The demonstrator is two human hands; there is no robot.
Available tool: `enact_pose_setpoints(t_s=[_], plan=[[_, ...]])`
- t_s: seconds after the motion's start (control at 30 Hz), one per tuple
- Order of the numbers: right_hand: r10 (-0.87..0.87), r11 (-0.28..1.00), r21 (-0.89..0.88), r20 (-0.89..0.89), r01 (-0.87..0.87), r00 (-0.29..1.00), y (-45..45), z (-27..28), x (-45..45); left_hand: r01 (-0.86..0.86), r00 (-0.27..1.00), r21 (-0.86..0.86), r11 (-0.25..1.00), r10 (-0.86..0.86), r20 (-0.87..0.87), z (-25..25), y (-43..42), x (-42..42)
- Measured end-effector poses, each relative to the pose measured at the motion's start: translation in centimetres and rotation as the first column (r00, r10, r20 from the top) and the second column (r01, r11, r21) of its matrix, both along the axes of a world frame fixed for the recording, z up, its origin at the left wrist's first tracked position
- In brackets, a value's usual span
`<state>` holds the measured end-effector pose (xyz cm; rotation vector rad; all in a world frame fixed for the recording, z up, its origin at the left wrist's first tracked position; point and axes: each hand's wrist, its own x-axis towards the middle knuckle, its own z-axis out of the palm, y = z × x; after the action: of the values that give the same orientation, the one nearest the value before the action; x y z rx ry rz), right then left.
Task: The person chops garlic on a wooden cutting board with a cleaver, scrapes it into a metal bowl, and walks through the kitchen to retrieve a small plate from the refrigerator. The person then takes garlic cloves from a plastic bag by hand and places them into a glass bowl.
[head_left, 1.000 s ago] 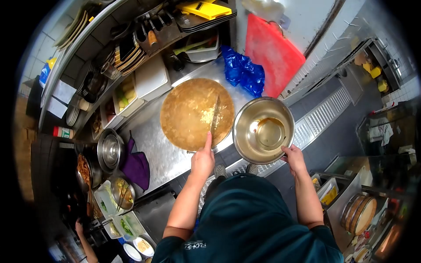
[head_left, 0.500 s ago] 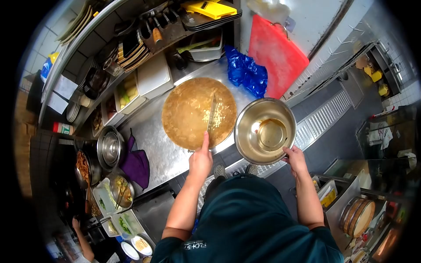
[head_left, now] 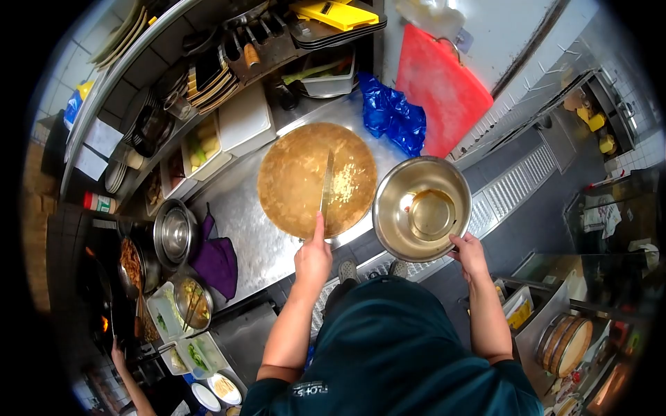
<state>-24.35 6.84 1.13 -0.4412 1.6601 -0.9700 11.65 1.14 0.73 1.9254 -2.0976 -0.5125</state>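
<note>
My left hand (head_left: pixel 313 260) is closed round the handle of a knife (head_left: pixel 327 182), its index finger stretched along the top. The blade lies over a round wooden chopping board (head_left: pixel 288 184), pointing away from me. Small pale chopped pieces (head_left: pixel 345 183) lie on the board just right of the blade. My right hand (head_left: pixel 469 255) grips the near right rim of a metal bowl (head_left: pixel 395 225), fingers pressed on the edge. The bowl is held beside the board's right edge and has a little liquid at its bottom.
Behind the board are a blue plastic bag (head_left: pixel 394 118) and a red cutting board (head_left: pixel 437 90). Lidded and open tubs (head_left: pixel 243 125) line the shelf. A purple cloth (head_left: pixel 216 267) and metal bowls (head_left: pixel 175 234) are at left. Another person's arm (head_left: pixel 132 381) shows at lower left.
The knife in my left hand has moved left across the board, away from the chopped pieces, which now show to its right. My right hand still holds the bowl, almost unmoved.
</note>
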Motion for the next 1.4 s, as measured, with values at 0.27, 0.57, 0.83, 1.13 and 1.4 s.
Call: enact_pose_setpoints(t_s=[0.27,0.57,0.83,1.13,1.4], plan=[[0.0,1.0,0.002,-0.016,0.0,1.0,0.2,-0.3,-0.3,-0.111,0.994,-0.054,0.992,0.112,0.018,1.7,-0.1,0.8],[0.01,1.0,-0.001,0.024,-0.01,1.0,0.5,-1.1,-0.6,-0.012,0.981,0.062,0.998,0.0,0.194,-1.4,0.4,-1.4],[0.008,1.0,-0.014,0.043,-0.008,0.999,0.4,-1.2,-0.6,0.046,0.998,0.074,0.996,-0.05,0.04,-0.2,0.4,-2.3],[0.032,0.999,-0.001,0.002,-0.032,0.999,0.6,-1.4,-0.8,0.079,0.997,-0.029,0.996,-0.079,0.005,0.5,0.3,-2.7],[0.037,0.999,-0.017,0.009,-0.037,0.999,0.4,-0.7,-0.1,0.103,0.992,-0.053,0.993,-0.107,-0.066,0.2,0.2,-2.9]])
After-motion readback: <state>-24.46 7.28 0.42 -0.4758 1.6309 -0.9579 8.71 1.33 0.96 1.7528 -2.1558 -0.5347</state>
